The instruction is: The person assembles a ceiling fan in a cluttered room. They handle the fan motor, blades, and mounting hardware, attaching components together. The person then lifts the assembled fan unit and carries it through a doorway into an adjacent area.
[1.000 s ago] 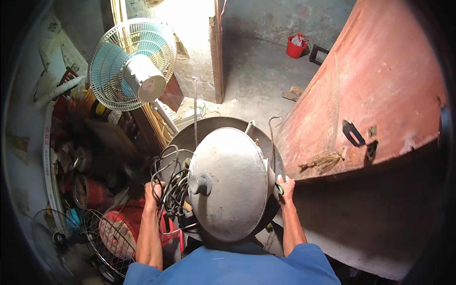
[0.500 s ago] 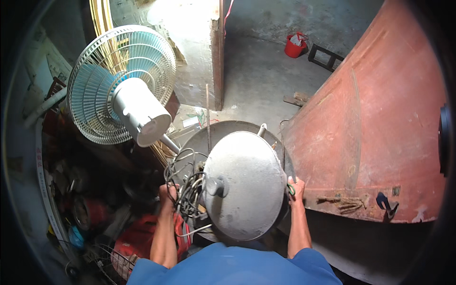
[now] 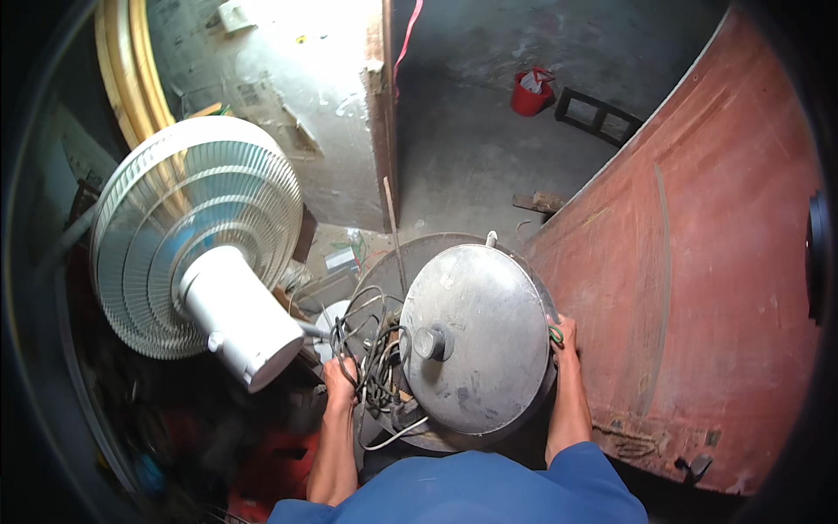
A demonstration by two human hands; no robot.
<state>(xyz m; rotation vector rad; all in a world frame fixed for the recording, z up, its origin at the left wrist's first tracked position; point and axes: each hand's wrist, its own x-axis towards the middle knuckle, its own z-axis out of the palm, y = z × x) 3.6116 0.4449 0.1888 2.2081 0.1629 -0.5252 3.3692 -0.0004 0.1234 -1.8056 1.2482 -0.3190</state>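
Between my hands is a wide, dark round basin [image 3: 377, 278], most of it covered by what lies in it. A large grey metal lid [image 3: 480, 349] with a round knob [image 3: 430, 343] tops a pan whose pale handle [image 3: 491, 237] juts out at the far side. Tangled black cables [image 3: 371, 371] lie left of the lid. My left hand [image 3: 340, 380] is closed at the basin's left side beside the cables, its fingertips partly hidden. On the right rim my right hand [image 3: 566, 338] is closed too, a small green loop [image 3: 555, 335] by its fingers.
A white standing fan [image 3: 244, 314] is close on my left. The curved red panel [image 3: 628, 279] rises on my right. Ahead, a doorway edge [image 3: 384, 131] borders a concrete floor with a red bucket [image 3: 529, 94], a dark frame [image 3: 597, 116] and wood scraps [image 3: 539, 203].
The fan and the red panel's lower edge have slid lower in view, nearer to me. The basin with its lidded pan has shifted rightward in view, with both hands still at its sides.
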